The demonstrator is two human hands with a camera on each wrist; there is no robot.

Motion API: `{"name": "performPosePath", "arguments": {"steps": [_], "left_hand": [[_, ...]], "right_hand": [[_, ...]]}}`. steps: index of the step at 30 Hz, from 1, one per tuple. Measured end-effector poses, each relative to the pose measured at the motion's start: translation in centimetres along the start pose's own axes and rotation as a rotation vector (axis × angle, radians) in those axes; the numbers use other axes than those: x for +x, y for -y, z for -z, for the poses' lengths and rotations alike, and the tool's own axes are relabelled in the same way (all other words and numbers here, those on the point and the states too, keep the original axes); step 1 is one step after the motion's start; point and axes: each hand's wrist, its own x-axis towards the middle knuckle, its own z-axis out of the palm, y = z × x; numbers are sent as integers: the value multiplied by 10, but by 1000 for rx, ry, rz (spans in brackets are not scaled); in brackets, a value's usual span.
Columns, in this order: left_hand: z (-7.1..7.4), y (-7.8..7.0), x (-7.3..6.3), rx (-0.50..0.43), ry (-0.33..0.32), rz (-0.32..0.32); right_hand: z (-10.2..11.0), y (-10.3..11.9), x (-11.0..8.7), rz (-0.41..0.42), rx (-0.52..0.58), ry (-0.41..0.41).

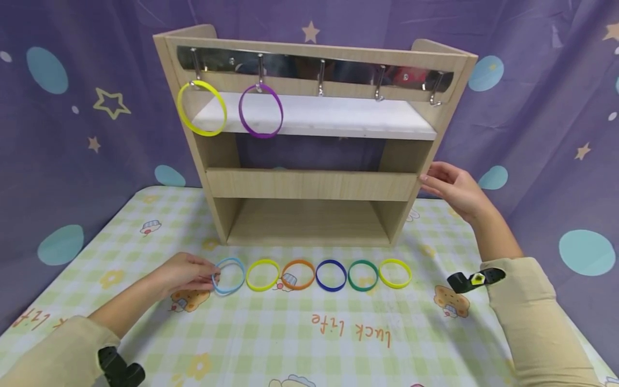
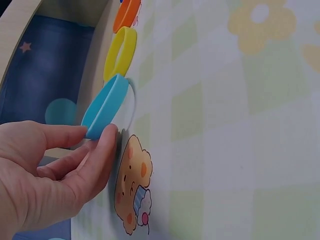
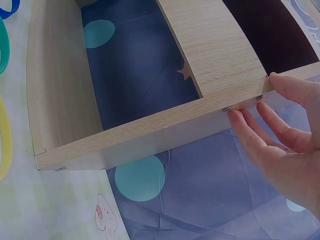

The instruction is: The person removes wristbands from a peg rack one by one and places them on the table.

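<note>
My left hand [image 1: 186,273] pinches a light blue silicone wristband [image 2: 106,107] between thumb and fingers at its left edge. In the left wrist view the band is tilted, its near side raised off the cloth. At the right side of a wooden shelf rack [image 1: 309,185], my right hand [image 1: 456,191] grips the side panel [image 3: 165,122], thumb at the front edge and fingertips on the outer face. A yellow wristband [image 1: 201,108] and a purple wristband [image 1: 261,111] hang from the two leftmost hooks of the metal strip [image 1: 290,69].
Right of the light blue band, a row lies on the checked tablecloth [image 1: 271,344]: yellow [image 1: 263,275], orange [image 1: 297,274], dark blue [image 1: 331,276], green [image 1: 363,276] and another yellow wristband [image 1: 395,273]. Three bare hooks [image 1: 321,78] are on the right. A purple curtain [image 1: 106,161] hangs behind.
</note>
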Motion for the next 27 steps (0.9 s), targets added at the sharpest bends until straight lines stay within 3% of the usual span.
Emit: {"name": "performPosePath", "arguments": {"steps": [8, 27], "left_hand": [[-2, -1, -1, 36, -16, -15], [2, 1, -4, 106, -100, -16]], "right_hand": [[-1, 0, 1, -27, -98, -4], [0, 0, 1, -21, -59, -4]]}}
